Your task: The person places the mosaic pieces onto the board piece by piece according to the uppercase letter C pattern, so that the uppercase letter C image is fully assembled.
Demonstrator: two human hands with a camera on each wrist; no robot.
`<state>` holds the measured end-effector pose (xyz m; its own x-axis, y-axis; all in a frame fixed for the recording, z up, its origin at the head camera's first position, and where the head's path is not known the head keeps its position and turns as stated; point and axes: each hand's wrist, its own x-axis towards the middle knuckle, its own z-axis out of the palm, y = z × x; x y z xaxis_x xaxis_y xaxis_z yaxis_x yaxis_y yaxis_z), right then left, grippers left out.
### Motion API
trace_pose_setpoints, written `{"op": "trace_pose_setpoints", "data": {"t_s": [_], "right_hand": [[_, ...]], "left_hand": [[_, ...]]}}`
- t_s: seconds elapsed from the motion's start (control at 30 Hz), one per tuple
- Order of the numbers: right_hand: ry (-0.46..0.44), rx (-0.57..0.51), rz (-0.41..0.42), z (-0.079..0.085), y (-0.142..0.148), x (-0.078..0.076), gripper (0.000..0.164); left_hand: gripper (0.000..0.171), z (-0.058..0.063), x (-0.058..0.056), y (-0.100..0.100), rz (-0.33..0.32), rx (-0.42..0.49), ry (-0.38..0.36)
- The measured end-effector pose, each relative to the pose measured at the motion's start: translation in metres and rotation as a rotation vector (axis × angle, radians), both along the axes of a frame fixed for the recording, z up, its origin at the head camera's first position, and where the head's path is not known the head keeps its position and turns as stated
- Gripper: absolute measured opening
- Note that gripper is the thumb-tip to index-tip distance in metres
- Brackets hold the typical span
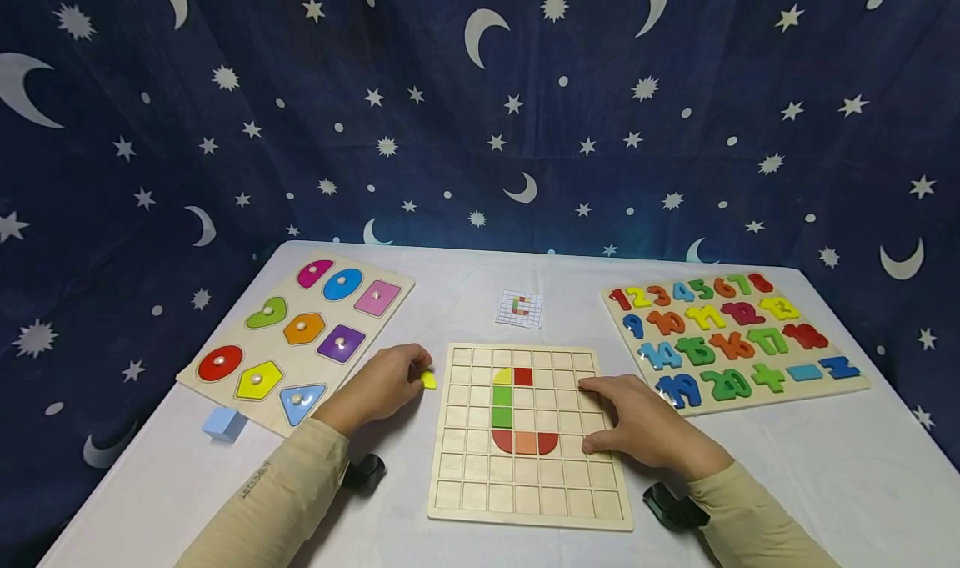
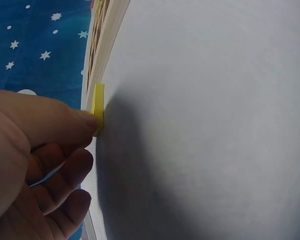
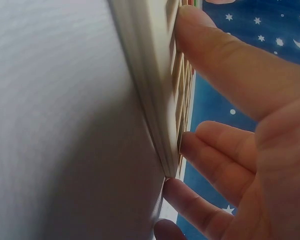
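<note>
My left hand (image 1: pixel 386 384) pinches a small yellow tile (image 1: pixel 428 379) between thumb and fingertips, just left of the wooden grid board (image 1: pixel 457 468). Edge-on, the tile (image 2: pixel 99 110) looks thin and flat in the left wrist view. Along the board's right side, my right hand (image 1: pixel 648 422) rests with thumb and fingers spread at the edge. Set in the grid are a yellow rounded tile (image 1: pixel 502 376), a red square (image 1: pixel 522 377), two green squares (image 1: pixel 502 406), an orange square (image 1: pixel 526 443) and two red rounded tiles (image 1: pixel 547 444).
Behind the board lies a small card (image 1: pixel 519 308) printed with a coloured grid pattern. A knobbed shape puzzle (image 1: pixel 315 359) lies at left, with a light blue block (image 1: pixel 223 424) by its near edge. At right lies a number puzzle (image 1: pixel 738 339).
</note>
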<state>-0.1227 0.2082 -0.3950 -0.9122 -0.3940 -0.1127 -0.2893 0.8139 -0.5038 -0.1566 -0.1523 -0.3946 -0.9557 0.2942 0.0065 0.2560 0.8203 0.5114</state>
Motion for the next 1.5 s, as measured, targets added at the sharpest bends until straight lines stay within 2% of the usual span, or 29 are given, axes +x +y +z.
{"op": "trace_pose_setpoints", "data": {"t_s": [0.3, 0.6, 0.83, 1.07, 1.5], "right_hand": [[0.007, 0.001, 0.006, 0.000, 0.000, -0.001, 0.083], [0.013, 0.001, 0.011, 0.000, 0.000, -0.001, 0.083], [0.009, 0.006, 0.009, 0.000, 0.000, -0.001, 0.083], [0.012, 0.002, 0.008, 0.000, 0.000, -0.001, 0.083], [0.006, -0.001, 0.006, -0.001, 0.000, -0.001, 0.083]], "left_hand": [[0.023, 0.000, 0.000, -0.001, -0.021, -0.013, 0.001], [0.025, 0.000, -0.002, -0.002, -0.013, -0.026, 0.010], [0.027, -0.001, -0.002, -0.001, 0.014, -0.045, -0.034], [0.025, 0.000, -0.002, -0.002, -0.021, -0.039, -0.009], [0.024, 0.006, -0.003, 0.009, 0.000, -0.043, -0.024]]}}
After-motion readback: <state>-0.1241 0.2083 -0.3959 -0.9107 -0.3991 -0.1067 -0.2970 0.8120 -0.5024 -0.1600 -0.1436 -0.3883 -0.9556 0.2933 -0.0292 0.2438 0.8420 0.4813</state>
